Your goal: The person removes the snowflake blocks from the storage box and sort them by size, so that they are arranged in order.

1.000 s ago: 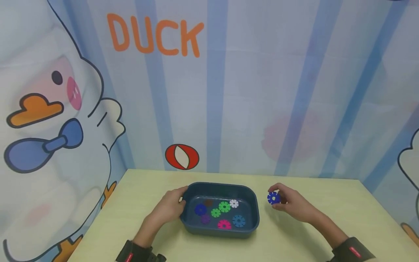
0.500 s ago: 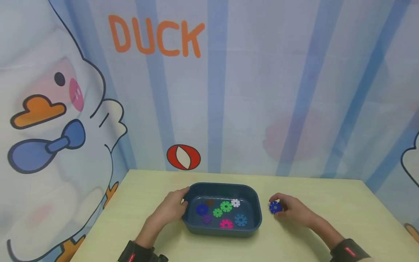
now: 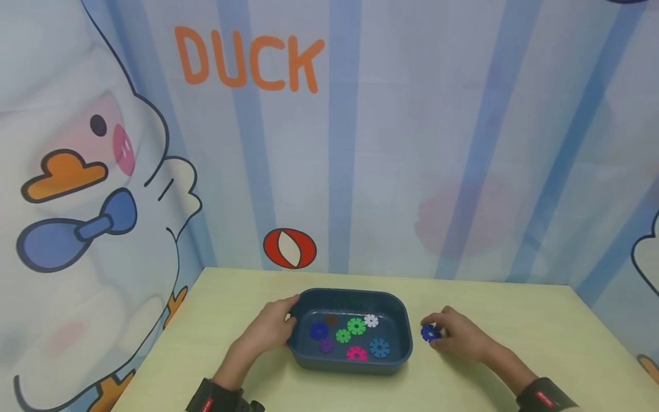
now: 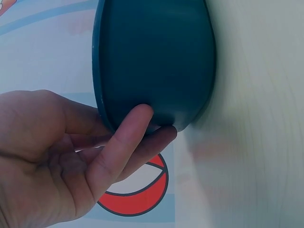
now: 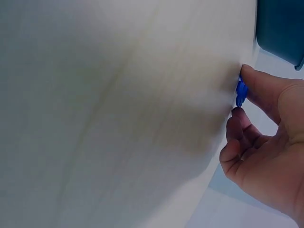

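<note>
My left hand [image 3: 270, 326] holds the left end of a dark blue-green plastic tub [image 3: 350, 366]. In the left wrist view, its fingers [image 4: 126, 142] lie against the outside of the tub wall [image 4: 152, 57]. Several notched plastic discs lie in the tub, among them a green disc [image 3: 356, 327], a pink disc [image 3: 357, 353], a white disc [image 3: 371, 320] and a blue disc [image 3: 318, 331]. To the right of the tub, my right hand [image 3: 460, 337] pinches a dark blue notched disc [image 3: 429, 333] between thumb and fingers. That disc appears edge-on in the right wrist view, low at the tabletop.
The pale yellow table [image 3: 535, 320] reaches back to a striped fabric backdrop [image 3: 391, 143]. A printed duck [image 3: 92, 229] covers the left side of it. The tub's right end stands a short way left of the held disc.
My right hand has moved down toward the table with the blue disc, whose tilt has changed. My left hand keeps its hold on the tub; the view has shifted slightly.
</note>
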Demonstrator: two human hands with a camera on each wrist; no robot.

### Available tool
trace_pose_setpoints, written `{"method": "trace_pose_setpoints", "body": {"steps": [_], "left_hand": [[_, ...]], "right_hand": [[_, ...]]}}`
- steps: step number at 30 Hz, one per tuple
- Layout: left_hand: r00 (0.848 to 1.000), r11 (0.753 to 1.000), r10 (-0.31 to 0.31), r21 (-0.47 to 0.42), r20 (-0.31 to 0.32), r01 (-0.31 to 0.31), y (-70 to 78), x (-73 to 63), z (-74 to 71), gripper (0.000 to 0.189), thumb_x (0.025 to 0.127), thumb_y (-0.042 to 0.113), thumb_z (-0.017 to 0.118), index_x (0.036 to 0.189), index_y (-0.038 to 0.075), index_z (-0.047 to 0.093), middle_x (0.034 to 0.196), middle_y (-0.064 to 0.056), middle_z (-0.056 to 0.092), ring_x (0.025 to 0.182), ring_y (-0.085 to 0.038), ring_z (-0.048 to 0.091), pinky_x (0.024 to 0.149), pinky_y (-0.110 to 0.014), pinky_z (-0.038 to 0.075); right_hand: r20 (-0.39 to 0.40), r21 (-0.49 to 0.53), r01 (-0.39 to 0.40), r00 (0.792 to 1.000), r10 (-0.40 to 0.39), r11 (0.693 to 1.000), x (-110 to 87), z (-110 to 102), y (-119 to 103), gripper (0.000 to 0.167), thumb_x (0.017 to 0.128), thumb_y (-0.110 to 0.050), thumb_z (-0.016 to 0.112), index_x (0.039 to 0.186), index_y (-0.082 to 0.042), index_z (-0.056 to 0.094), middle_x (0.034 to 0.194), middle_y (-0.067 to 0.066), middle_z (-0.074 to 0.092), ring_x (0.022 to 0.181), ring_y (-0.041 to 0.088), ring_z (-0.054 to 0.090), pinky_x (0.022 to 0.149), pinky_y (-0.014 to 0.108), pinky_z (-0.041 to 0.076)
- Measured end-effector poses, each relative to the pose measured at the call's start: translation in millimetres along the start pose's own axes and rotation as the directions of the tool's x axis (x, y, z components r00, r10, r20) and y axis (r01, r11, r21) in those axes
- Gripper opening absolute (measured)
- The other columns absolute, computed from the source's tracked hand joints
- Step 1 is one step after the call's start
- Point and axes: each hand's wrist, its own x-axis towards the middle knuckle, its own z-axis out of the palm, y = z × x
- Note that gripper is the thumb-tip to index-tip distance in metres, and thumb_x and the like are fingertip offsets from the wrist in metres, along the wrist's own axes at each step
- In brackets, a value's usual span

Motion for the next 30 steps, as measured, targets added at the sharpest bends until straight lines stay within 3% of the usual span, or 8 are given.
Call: {"method": "trace_pose_setpoints", "body": {"steps": [6,12,15,22,27,30], "left_hand": [[1.0,1.0,-0.001,0.001,0.001,0.001,-1.7,-0.7,-1.6,0.054,0.103,-0.008,0.055,0.156,-0.01,0.043,0.147,-0.033,0.057,0.055,-0.017,0.068,0.051,-0.031,0.057],[1.0,1.0,-0.01,0.0,0.006,0.01,-2.0,0.0,-2.4,0.055,0.103,-0.008,0.055,0.157,-0.009,0.043,0.147,-0.033,0.058,0.056,-0.017,0.069,0.052,-0.031,0.058],[1.0,1.0,-0.01,0.005,0.002,0.01,-2.5,0.6,-2.8,0.055,0.103,-0.008,0.055,0.156,-0.009,0.043,0.147,-0.032,0.058,0.056,-0.016,0.068,0.052,-0.03,0.058],[1.0,1.0,-0.01,0.003,0.001,0.01,-1.4,-0.2,-3.0,0.055,0.103,-0.008,0.055,0.156,-0.009,0.043,0.147,-0.033,0.058,0.056,-0.017,0.068,0.051,-0.031,0.058],[1.0,1.0,-0.003,-0.002,0.001,0.003,-1.2,0.7,-1.5,0.054,0.103,-0.008,0.054,0.156,-0.01,0.043,0.147,-0.033,0.057,0.054,-0.016,0.068,0.051,-0.031,0.058],[1.0,1.0,-0.001,-0.003,0.0,0.001,-1.8,0.7,-1.1,0.054,0.103,-0.009,0.054,0.156,-0.01,0.043,0.147,-0.034,0.057,0.054,-0.016,0.068,0.05,-0.03,0.058]], "right_hand": [[-0.04,-0.026,-0.008,0.999,0.007,1.0,2.8,2.0,-2.8,0.044,0.089,-0.006,0.081,0.13,0.004,0.069,0.102,0.013,0.061,0.08,0.011,0.051,0.065,0.024,0.044],[-0.173,0.039,-0.025,0.984,0.031,0.999,10.4,-4.9,-28.5,0.035,0.098,-0.002,0.07,0.133,-0.003,0.069,0.112,0.013,0.068,0.085,0.01,0.057,0.067,0.026,0.05],[-0.198,0.046,0.021,0.98,-0.011,0.999,16.1,-9.1,-42.2,0.034,0.101,-0.004,0.069,0.134,-0.006,0.069,0.116,0.011,0.07,0.091,0.01,0.06,0.071,0.028,0.053],[-0.163,0.021,0.112,0.981,-0.107,0.994,29.1,-5.5,-63.9,0.034,0.102,-0.012,0.071,0.135,-0.008,0.068,0.111,0.0,0.073,0.098,0.016,0.06,0.082,0.038,0.054],[-0.19,-0.048,0.207,0.958,-0.213,0.977,34.0,1.0,-75.3,0.035,0.099,-0.012,0.075,0.133,-0.005,0.069,0.106,-0.004,0.073,0.096,0.021,0.061,0.079,0.033,0.052],[-0.164,-0.1,0.235,0.955,-0.249,0.967,38.5,3.4,-80.8,0.037,0.098,-0.017,0.077,0.133,-0.006,0.069,0.097,-0.01,0.07,0.09,0.018,0.058,0.073,0.029,0.049]]}}
